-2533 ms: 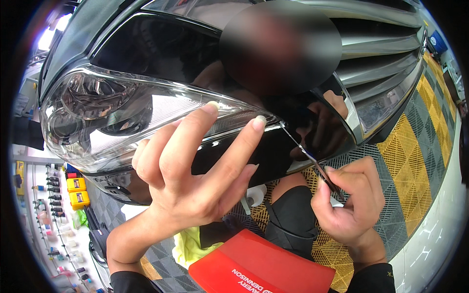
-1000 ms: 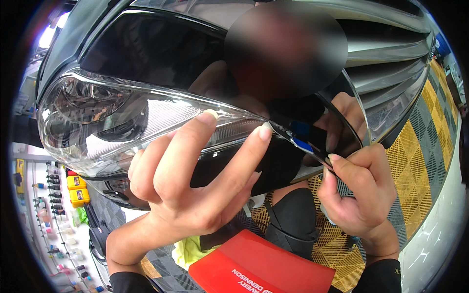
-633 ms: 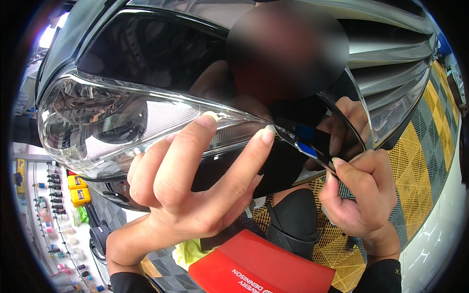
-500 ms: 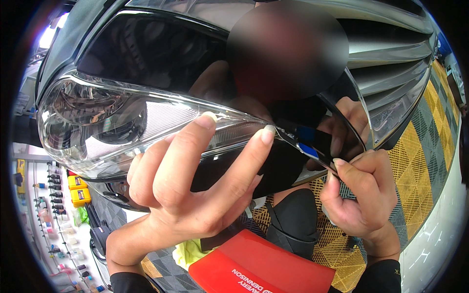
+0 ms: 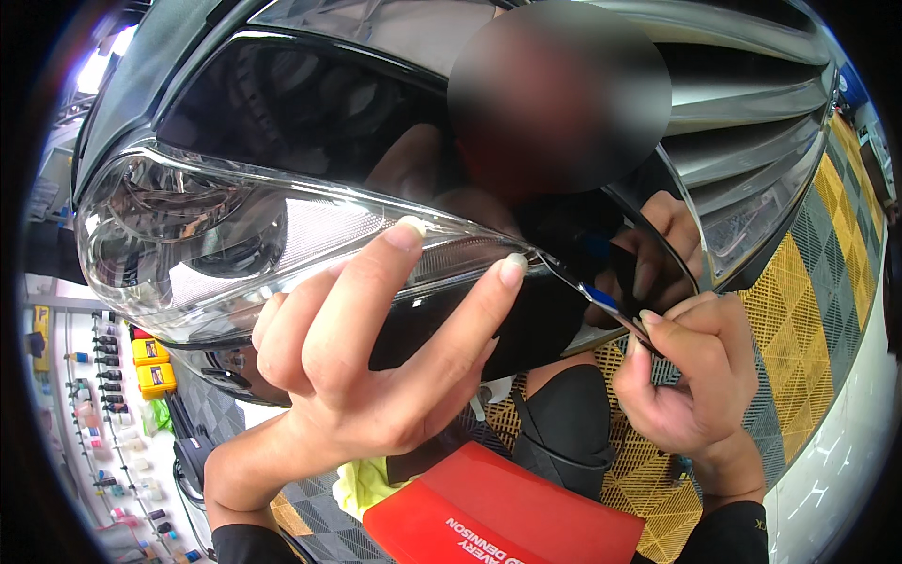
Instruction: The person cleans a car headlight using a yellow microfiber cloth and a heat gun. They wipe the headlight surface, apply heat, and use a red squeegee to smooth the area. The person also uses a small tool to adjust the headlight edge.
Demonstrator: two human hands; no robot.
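In front of me is a car's clear headlight (image 5: 202,226), set in glossy black bodywork (image 5: 310,103). My left hand (image 5: 366,367) reaches across it with fingers spread; the index fingertip rests at the lens, and the thumb tip lies near its pointed inner corner. From that corner a thin, glossy black film-like strip (image 5: 606,301) runs down to the right, with a blue glint along it. My right hand (image 5: 691,371) pinches the strip's lower end between thumb and bent fingers. The covered part of the strip inside the grip is hidden.
Silver grille slats (image 5: 752,117) lie at upper right. Below my arms are a red curved object (image 5: 498,508), yellow-green cloth (image 5: 362,484) and a black-covered knee (image 5: 564,423). Yellow and grey floor tiles (image 5: 799,301) extend right. Bottles (image 5: 108,376) hang at far left.
The strip looks narrower, with less of its blue glint showing. My right hand keeps its pinch and has shifted very slightly left; the left hand keeps its spread at the lens.
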